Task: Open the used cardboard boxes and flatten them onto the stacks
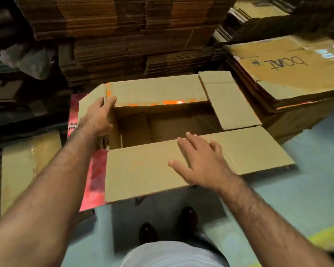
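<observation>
Head view, starting nearest me at the bottom of the frame: my two dark shoes (168, 226) stand on the pale floor (289, 199), just below the open cardboard box (162, 128) that fills the centre. My right hand (199, 162) lies flat on the near flap (143, 170), fingers straight and spread, pressing on it and holding nothing. That flap is folded outward toward me. My left hand (100, 118), left of centre, has its grip curled over the box's left edge where the left flap (89, 105) stands up; the thumb is out of sight, so I think it is tucked inside the wall. The box is empty as far as I can see into it. Its right flap (226, 101) is laid outward, and the far flap (156, 91) tilts back, with orange print along its lower edge. A red printed sheet (94, 178) shows beside the box's left side. At right of the frame sits a low stack of flattened cartons (289, 78), handwriting on the top one. Across the top of the frame rises a tall stack of flattened cardboard (123, 35), directly behind the box.
</observation>
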A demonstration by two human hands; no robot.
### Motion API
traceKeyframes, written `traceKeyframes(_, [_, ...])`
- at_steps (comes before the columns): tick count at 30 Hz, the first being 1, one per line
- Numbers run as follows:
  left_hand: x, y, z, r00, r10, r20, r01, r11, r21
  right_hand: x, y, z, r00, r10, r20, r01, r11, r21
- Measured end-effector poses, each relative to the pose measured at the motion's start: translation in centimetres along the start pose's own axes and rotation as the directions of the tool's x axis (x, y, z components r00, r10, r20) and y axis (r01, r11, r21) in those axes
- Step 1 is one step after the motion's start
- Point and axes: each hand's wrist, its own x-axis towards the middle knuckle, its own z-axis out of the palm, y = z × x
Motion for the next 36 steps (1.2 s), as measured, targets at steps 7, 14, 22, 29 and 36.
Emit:
traceKeyframes(7, [-1.2,1.7,-0.4,0.992,-0.120,-0.035,0.121,0.992,0.024,2.6,1.8,5.8,0.988,-0.042,-0.147,0.023,0.991,-0.130])
traceKeyframes(14, [-3.4,11.6,2.5,0.955,-0.221,-0.196,0.222,0.975,-0.018,5.6,3.3,2.0,0.989,-0.014,-0.148,0.015,1.000,0.004])
traceKeyframes(22, [-3.8,19.1,7.2,0.990,-0.115,-0.079,0.115,0.993,0.001,8.9,8.0,-2.2,0.973,0.200,-0.117,-0.206,0.978,-0.043])
traceKeyframes(29, [-3.8,19.5,7.6,0.983,-0.144,-0.110,0.153,0.985,0.082,10.4,18.8,-8.1,0.879,0.374,-0.297,-0.422,0.900,-0.115])
traceKeyframes(36, [-3.7,19.5,7.9,0.979,-0.170,-0.108,0.183,0.976,0.119,10.4,23.9,-3.9,0.920,0.362,-0.148,-0.358,0.932,0.053])
